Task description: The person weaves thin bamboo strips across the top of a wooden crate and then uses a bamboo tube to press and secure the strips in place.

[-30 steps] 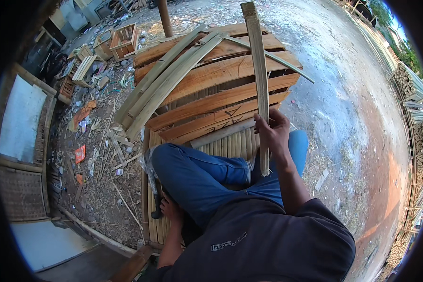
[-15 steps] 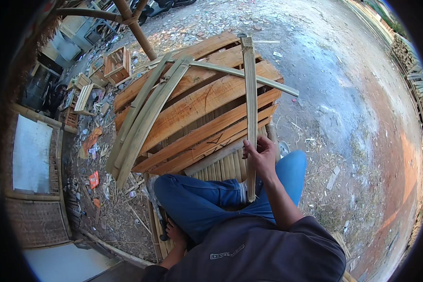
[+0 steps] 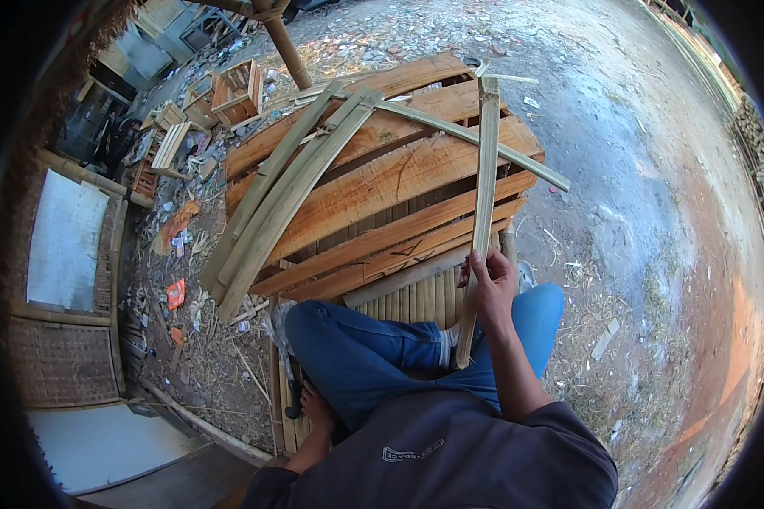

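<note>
My right hand (image 3: 491, 284) is closed round the lower part of a flat bamboo strip (image 3: 486, 170). The strip points away from me, its near end by my crossed legs and its far part over a slatted wooden panel (image 3: 348, 199). Low on the left, my left hand (image 3: 317, 409) rests beside my thigh with its fingers apart, near the dark curved handle (image 3: 294, 399) of a tool whose other part I cannot make out. More bamboo strips (image 3: 301, 182) lie on the panel's left side, overhanging its near edge. A thinner strip (image 3: 458, 130) crosses the panel's far right.
I sit on a bamboo-slat bench (image 3: 390, 297) that runs under the panel. Wooden crates (image 3: 238, 92) stand at the far left, near a bamboo post (image 3: 287, 51). Litter and shavings cover the ground (image 3: 221, 254); a woven wall (image 3: 72, 369) is at the left.
The view has shifted, so the panel and strips appear farther right. The held strip's far end leans slightly more to the right. My right hand keeps its hold; my left hand stays beside the handle.
</note>
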Demonstrator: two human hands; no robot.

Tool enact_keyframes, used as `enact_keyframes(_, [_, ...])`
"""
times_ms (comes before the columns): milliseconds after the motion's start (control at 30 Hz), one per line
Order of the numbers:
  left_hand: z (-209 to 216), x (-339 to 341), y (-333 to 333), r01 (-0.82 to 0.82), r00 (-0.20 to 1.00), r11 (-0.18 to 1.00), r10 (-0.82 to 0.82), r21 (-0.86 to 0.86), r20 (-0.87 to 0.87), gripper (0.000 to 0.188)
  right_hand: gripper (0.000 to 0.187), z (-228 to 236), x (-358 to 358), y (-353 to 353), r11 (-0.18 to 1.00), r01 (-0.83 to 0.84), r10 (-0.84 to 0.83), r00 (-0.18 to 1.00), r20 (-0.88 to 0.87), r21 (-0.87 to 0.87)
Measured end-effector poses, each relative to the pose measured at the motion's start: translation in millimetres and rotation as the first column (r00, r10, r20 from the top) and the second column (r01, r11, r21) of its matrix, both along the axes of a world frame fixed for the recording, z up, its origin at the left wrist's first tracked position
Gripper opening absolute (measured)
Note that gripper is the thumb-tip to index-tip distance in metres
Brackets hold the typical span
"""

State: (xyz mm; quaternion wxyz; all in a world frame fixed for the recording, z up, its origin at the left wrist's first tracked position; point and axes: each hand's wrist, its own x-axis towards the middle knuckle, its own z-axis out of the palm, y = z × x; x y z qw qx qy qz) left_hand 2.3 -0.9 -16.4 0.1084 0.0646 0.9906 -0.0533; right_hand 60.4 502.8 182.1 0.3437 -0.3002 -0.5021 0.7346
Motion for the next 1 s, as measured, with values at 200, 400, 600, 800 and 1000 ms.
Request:
enact_keyframes(200, [12.3, -2.2, 5.1, -0.065, 0.997, 0.998, 0.064, 0.014, 0.046, 0.087, 0.024, -8.5, 2.7, 3.8, 1.000, 0.004, -0.003, 1.000, 0.012, -0.027])
enact_keyframes(400, [26.9, -7.0, 16.9, -0.149, 0.981, 0.986, 0.138, 0.069, 0.140, 0.097, 0.018, -8.9, 3.4, -1.4, 1.000, 0.015, -0.014, 1.000, 0.026, -0.019])
enact_keyframes(600, [21.5, -3.2, 15.3, -0.194, 0.972, 0.979, 0.184, 0.056, 0.149, 0.100, 0.017, -8.6, 6.2, -7.3, 0.999, 0.010, -0.014, 0.995, 0.097, 0.040])
enact_keyframes(800, [21.6, -1.5, 18.8, -0.206, 0.967, 0.978, 0.201, 0.015, 0.159, 0.098, 0.017, -9.1, 17.7, -7.5, 1.000, 0.025, -0.025, 0.995, 0.093, -0.006])
enact_keyframes(1000, [9.6, -1.5, 15.2, -0.190, 0.979, 0.981, 0.186, 0.042, 0.089, 0.087, 0.026, -13.5, 25.5, -3.9, 0.999, 0.029, -0.027, 0.996, 0.080, -0.019])
